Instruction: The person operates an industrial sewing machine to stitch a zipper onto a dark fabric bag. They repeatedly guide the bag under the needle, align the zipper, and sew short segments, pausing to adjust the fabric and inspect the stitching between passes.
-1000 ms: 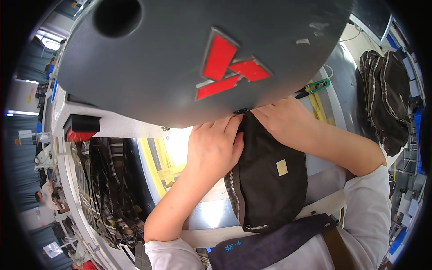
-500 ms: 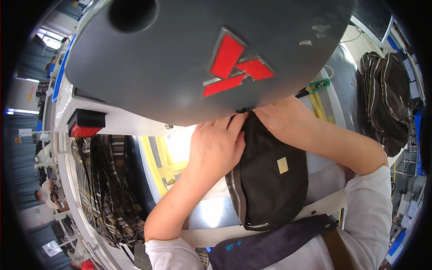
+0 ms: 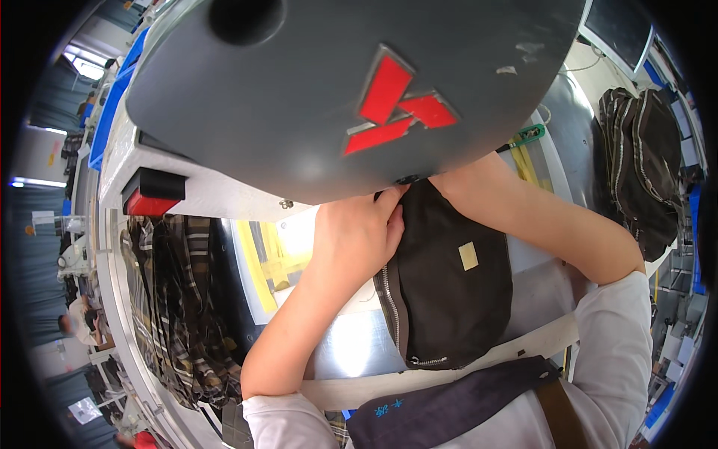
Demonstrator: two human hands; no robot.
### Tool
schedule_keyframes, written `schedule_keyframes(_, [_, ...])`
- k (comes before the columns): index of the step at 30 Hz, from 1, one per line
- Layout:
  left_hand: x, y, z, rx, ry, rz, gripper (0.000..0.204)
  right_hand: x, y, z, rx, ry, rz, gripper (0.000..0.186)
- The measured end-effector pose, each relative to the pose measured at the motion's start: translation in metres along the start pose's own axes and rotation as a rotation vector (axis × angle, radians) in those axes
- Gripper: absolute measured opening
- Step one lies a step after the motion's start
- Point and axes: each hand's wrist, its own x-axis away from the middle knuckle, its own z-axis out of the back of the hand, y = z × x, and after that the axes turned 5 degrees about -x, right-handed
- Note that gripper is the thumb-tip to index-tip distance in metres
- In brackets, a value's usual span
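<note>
A dark brown fabric pouch (image 3: 456, 299) lies flat on the metal work plate, a zipper along its left and near edges and a small yellow patch on its upper face. At its far left edge, my left hand (image 3: 351, 232) has its thumb and fingers drawn together on the cloth. My right hand (image 3: 467, 191) rests on the pouch's far right side, its fingers hidden beneath the big grey head (image 3: 299, 105) of what looks like a sewing machine, with a red emblem. The pouch's far end is also hidden there.
Yellow tape strips (image 3: 258, 262) mark the plate on the left. Plaid cloth (image 3: 179, 299) hangs beyond it. Several dark zippered pieces (image 3: 639, 165) are piled at the right. A green-handled tool (image 3: 531, 135) lies behind my right hand. A black-and-red box (image 3: 153, 193) is on the machine's left.
The pouch has slid slightly away from me, toward the machine head. Both hands have moved a little along with it. The view has tilted slightly.
</note>
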Motion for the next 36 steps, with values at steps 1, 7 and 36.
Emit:
schedule_keyframes(1, [0.000,0.000,0.000,0.010,0.036,-0.031,0.033,0.000,0.001,-0.001,-0.025,-0.017,-0.009,0.016])
schedule_keyframes(7, [0.001,0.002,0.003,0.017,0.054,-0.053,0.034,0.002,-0.002,0.001,-0.037,0.034,-0.008,0.018])
schedule_keyframes(36, [0.015,0.025,0.030,0.651,-0.526,0.409,0.022,0.062,-0.050,0.014,-0.705,0.198,-0.040,0.018])
